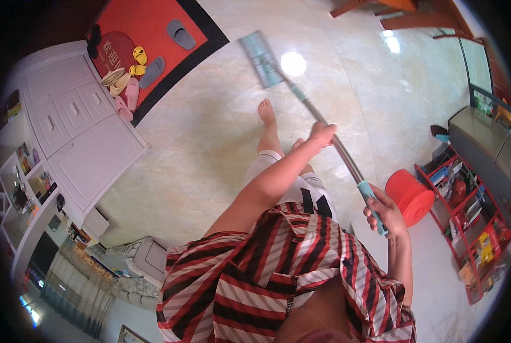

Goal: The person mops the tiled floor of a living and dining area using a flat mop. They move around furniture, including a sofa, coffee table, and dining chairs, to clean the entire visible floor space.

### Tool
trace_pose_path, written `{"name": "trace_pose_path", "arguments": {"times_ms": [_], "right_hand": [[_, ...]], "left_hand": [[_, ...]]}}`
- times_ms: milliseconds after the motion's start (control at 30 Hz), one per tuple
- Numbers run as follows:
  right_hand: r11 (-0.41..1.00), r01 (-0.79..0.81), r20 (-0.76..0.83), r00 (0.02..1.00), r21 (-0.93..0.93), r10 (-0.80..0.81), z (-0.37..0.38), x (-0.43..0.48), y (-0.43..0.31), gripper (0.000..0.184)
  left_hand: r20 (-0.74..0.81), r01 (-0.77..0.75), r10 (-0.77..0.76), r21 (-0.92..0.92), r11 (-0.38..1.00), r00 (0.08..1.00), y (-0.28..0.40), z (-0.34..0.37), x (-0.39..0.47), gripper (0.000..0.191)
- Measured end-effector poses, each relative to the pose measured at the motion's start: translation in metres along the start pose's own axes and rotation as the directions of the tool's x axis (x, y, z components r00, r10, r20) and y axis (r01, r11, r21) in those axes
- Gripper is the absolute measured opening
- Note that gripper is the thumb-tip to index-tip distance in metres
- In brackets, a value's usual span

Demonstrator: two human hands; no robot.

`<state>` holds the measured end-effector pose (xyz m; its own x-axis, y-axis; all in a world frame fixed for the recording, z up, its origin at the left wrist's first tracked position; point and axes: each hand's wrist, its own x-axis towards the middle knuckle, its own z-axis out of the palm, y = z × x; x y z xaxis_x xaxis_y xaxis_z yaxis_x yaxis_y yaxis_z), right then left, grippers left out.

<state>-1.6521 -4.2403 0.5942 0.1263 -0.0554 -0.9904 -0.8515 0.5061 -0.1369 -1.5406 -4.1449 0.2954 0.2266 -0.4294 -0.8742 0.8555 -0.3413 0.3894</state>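
Note:
My left hand (323, 133) is wrapped around the metal pole (344, 153) of a flat mop, about halfway along it. Lower down, my right hand (385, 210) grips the teal plastic handle end (365, 191). The pole slants away from me, up and to the left. At its far end the teal rectangular mop head (262, 59) looks blurred, over the pale marble-look floor tiles (187, 180). Whether it presses on the floor cannot be told. A bare foot (266, 109) stands just short of the mop head.
A red doormat (152, 25) with a black border holds several slippers and shoes at far left, beside a white cabinet (79, 98). To the right are a red bucket (410, 197) and a red rack (452, 210) full of items. Wooden furniture legs (354, 6) show at the top.

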Motion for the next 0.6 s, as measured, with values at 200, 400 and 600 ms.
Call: {"name": "trace_pose_path", "arguments": {"times_ms": [200, 400, 600], "right_hand": [[0.984, 0.043, 0.001, 0.999, -0.175, -0.043, 0.087, 0.023, -0.081, 0.065], [0.947, -0.091, 0.158, 0.977, -0.307, 0.145, 0.094, 0.024, -0.137, 0.076], [0.909, 0.243, 0.326, 0.936, -0.337, -0.129, 0.131, 0.096, -0.22, 0.067]], "left_hand": [[0.048, -0.106, 0.1, 0.134, 0.985, 0.994, 0.124, -0.042, 0.034, 0.031], [-0.043, -0.113, 0.116, 0.072, 0.991, 0.992, 0.135, -0.087, 0.022, 0.035], [-0.179, -0.048, 0.083, 0.191, 0.98, 0.98, 0.236, -0.17, 0.058, 0.031]]}}
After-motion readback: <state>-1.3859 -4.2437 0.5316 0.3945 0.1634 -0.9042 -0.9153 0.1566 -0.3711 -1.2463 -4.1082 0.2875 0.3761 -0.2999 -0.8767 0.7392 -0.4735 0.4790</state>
